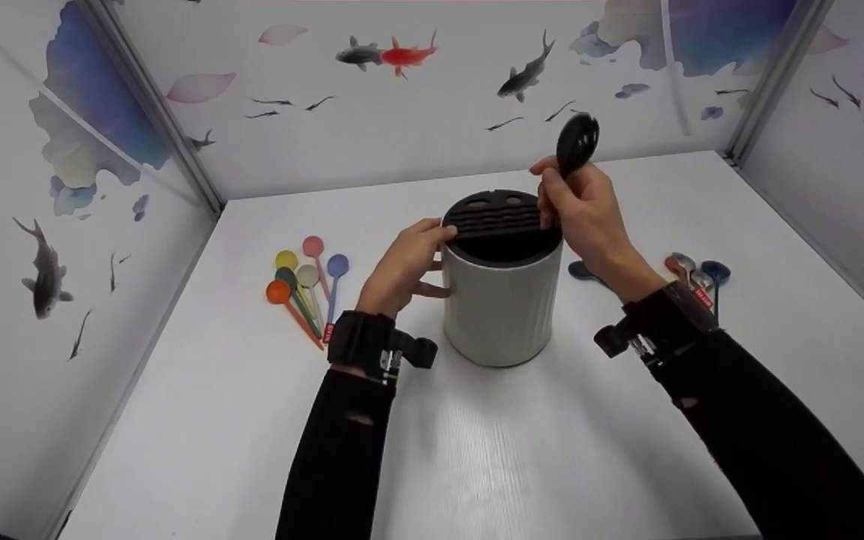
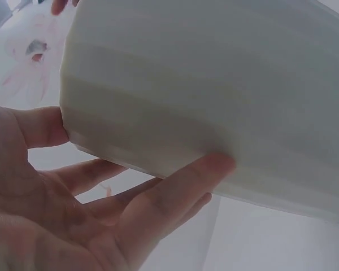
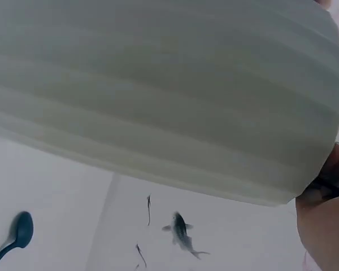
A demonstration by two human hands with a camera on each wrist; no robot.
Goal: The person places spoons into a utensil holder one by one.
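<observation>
Near the center of the head view, a pale canister (image 1: 499,307) stands upright on the white table (image 1: 492,480), its black lid (image 1: 493,222) showing parallel bars and a wide opening toward the lower edge. The left hand (image 1: 407,266) is at the canister's left side, thumb at the rim and fingers spread fairly straight against the wall, touching it without closing round it. The right hand (image 1: 589,214), above the lid's right edge, grasps a black spoon (image 1: 577,142), bowl up; the fingers hide the lower handle, so I cannot tell whether it enters the lid. A dark blue spoon (image 1: 583,271) lies on the table just right of the canister. Farther right sits a group of spoons (image 1: 715,271), partly behind the wrist; left of center, colorful spoons (image 1: 308,275) lie fanned out, bowls toward the top of the frame.
</observation>
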